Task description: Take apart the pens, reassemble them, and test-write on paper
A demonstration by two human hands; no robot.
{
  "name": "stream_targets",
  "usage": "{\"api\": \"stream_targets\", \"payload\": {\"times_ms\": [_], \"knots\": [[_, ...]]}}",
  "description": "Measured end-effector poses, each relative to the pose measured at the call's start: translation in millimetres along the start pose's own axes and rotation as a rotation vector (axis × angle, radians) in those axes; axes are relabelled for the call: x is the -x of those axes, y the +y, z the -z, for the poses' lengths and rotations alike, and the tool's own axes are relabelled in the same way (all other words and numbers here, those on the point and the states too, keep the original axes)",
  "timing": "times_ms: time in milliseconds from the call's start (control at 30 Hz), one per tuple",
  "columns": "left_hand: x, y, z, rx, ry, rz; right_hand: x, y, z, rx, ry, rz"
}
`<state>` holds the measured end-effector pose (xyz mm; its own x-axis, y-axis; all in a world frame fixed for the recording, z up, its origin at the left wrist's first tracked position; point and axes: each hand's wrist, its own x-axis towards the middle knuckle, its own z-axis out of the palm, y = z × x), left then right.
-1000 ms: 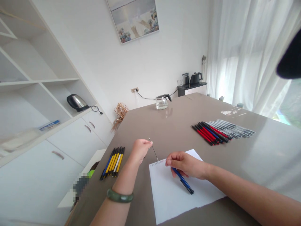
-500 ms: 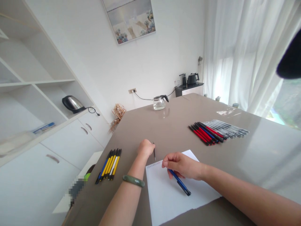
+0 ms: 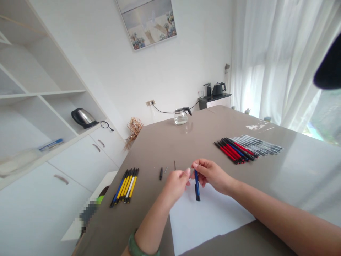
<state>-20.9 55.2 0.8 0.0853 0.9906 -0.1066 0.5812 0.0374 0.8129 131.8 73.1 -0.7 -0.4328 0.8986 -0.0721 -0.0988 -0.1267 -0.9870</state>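
My right hand pinches a blue pen barrel at its top, and the barrel hangs upright over a white sheet of paper. My left hand is closed in a pinch right next to the barrel's top, thumb and fingertips almost meeting those of the right hand; I cannot make out what it holds. On the table just beyond the hands lie a thin refill, a small spring and a small black pen part.
A row of yellow and blue pens lies at the left of the brown table. A row of red, black and clear pens lies at the right. A glass jug stands at the far edge. White shelves with a kettle line the left wall.
My left hand set the thin refill on the table and came back to the pen. My right hand lifted the blue barrel off the paper and turned it upright.
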Motion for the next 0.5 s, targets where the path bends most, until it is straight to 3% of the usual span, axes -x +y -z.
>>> {"api": "stream_targets", "payload": {"times_ms": [67,133,333,500], "knots": [[11,-2,-8.1,0.092,-0.06,-0.035,-2,1,2,-0.057,0.04,0.018],[15,-7,-11.6,0.12,-0.044,-0.053,-3,3,3,-0.098,0.06,0.035],[14,-15,1.2,0.191,0.115,-0.082,-6,10,7,-0.099,0.097,0.037],[14,-7,11.9,0.453,0.25,-0.107,-7,11,7,-0.234,0.013,-0.131]]}}
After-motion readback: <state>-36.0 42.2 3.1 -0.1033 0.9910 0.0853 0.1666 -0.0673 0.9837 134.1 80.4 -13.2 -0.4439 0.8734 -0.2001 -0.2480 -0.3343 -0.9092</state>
